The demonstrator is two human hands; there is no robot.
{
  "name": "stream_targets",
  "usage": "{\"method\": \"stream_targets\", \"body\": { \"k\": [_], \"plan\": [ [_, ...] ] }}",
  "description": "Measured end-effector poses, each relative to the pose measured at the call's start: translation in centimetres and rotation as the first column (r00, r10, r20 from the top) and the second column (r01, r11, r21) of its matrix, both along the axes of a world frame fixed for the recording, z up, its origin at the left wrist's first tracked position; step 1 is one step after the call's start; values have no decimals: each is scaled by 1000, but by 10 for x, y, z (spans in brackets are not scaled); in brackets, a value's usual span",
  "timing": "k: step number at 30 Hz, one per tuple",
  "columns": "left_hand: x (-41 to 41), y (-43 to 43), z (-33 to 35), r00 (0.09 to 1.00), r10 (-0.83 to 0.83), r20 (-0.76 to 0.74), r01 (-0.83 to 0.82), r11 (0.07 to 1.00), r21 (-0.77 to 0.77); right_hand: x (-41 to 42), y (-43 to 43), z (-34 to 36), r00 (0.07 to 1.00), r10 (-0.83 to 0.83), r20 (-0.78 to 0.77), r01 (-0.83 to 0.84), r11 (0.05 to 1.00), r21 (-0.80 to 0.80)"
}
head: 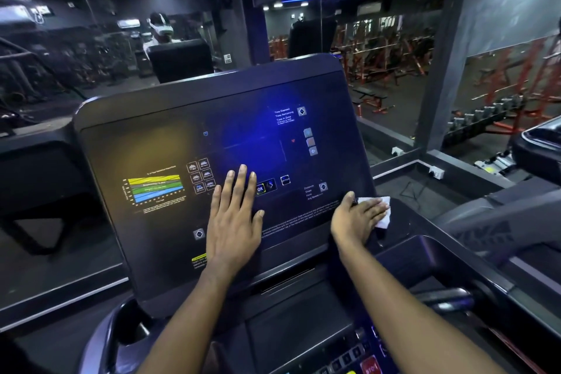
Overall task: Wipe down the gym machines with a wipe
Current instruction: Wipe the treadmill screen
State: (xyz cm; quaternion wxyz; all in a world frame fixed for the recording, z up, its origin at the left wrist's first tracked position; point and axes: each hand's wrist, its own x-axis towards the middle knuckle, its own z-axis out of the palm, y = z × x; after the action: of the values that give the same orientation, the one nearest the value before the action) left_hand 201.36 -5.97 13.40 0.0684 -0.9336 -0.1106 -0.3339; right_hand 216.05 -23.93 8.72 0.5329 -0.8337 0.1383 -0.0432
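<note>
Head view: nearest, a red stop button sits on the treadmill's lower control deck, and past it both forearms extend to the sloped console panel. The left hand lies flat near the middle of the panel's lower edge, fingers straight and slightly spread, just right of the coloured chart — while the right hand presses a white wipe against the panel's lower right corner, its fingers straight and close together over it. Beyond the panel's top edge a mirror wall reflects red weight racks.
</note>
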Motion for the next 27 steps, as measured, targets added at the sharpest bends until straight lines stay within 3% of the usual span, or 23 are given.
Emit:
{"method": "stream_targets", "body": {
  "k": [7,13,19,27],
  "plan": [
    [-27,27,-3,998,-18,62,19,1000,-20,-87,61,-10,982,180,-59,-189,955,-230],
    [-55,54,0,994,-35,100,40,998,-42,-67,68,24,983,1,-181,-15,997,-78],
    [-82,82,-6,992,-54,110,59,997,-42,-158,130,0,976,185,-112,-200,970,-140],
    [-128,110,-8,995,-20,101,30,995,-98,-141,127,14,986,49,-159,-65,993,-103]
  ]
}}
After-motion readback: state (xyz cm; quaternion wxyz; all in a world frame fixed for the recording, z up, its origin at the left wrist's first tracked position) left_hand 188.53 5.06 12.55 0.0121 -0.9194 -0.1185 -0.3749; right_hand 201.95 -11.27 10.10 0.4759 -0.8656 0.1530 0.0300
